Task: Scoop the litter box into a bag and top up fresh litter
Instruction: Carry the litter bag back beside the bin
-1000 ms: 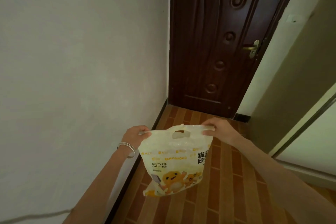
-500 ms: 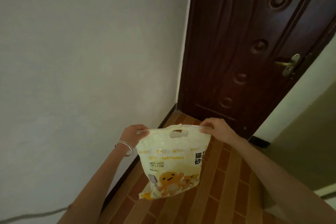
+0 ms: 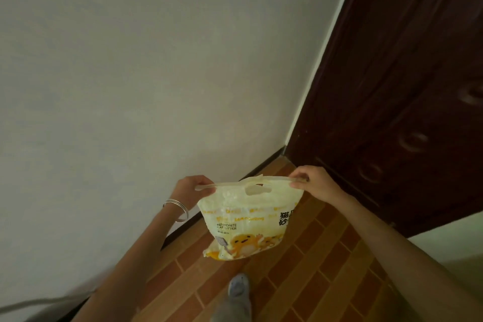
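Along the left side I have the pale wall point(image 3: 130, 73) filling most of the view, with the dark wooden door point(image 3: 405, 86) to its right and the brick-patterned floor point(image 3: 326, 269) below. No litter box, scoop or waste bag shows anywhere, so I judge the scooping cannot be confirmed and the top-up is not yet begun; what I am doing looks like bringing fresh litter along or opening it.

Over that floor hangs the cat litter bag point(image 3: 248, 222), clear of the ground, upright, its cut-out handle between my hands. My left hand point(image 3: 192, 188) pinches the top edge at one corner; my right hand point(image 3: 313, 181) pinches the opposite corner, stretching the seal taut. A bangle point(image 3: 177, 208) sits on my left wrist, and a grey-socked foot point(image 3: 238, 285) shows beneath.
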{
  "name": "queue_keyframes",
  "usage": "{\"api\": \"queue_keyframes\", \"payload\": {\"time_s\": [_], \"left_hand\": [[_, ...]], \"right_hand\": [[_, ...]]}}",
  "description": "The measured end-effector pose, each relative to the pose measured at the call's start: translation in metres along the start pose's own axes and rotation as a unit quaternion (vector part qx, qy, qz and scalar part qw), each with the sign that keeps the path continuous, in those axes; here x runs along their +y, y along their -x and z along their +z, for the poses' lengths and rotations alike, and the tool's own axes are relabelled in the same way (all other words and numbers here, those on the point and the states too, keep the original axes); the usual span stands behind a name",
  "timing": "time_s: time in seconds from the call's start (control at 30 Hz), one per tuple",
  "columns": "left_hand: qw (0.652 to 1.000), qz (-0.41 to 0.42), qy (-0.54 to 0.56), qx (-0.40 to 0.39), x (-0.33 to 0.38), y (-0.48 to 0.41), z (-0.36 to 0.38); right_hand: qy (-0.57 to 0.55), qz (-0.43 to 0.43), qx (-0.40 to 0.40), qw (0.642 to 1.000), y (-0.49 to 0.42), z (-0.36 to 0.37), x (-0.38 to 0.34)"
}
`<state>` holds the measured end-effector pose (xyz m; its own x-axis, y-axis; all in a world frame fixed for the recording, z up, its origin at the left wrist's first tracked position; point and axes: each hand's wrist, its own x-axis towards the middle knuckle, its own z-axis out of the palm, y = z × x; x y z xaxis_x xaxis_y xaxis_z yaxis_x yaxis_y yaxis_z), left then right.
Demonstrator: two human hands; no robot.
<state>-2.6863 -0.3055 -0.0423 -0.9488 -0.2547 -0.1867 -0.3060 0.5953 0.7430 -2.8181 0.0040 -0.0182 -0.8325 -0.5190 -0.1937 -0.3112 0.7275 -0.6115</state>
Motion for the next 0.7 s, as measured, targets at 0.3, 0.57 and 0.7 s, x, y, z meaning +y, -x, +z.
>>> {"api": "queue_keyframes", "payload": {"time_s": [0.3, 0.57, 0.7], "left_hand": [[0.994, -0.071, 0.067, 0.041, -0.032, -0.087, 0.027], [0.986, -0.139, 0.082, 0.043, -0.073, -0.151, 0.079], [0.980, -0.174, 0.076, 0.062, -0.104, -0.186, 0.120]], "right_hand": [[0.008, -0.003, -0.073, 0.997, -0.137, 0.001, 0.035], [0.043, 0.003, -0.088, 0.995, -0.230, 0.038, 0.081], [0.062, 0.003, -0.105, 0.993, -0.268, 0.075, 0.120]]}}
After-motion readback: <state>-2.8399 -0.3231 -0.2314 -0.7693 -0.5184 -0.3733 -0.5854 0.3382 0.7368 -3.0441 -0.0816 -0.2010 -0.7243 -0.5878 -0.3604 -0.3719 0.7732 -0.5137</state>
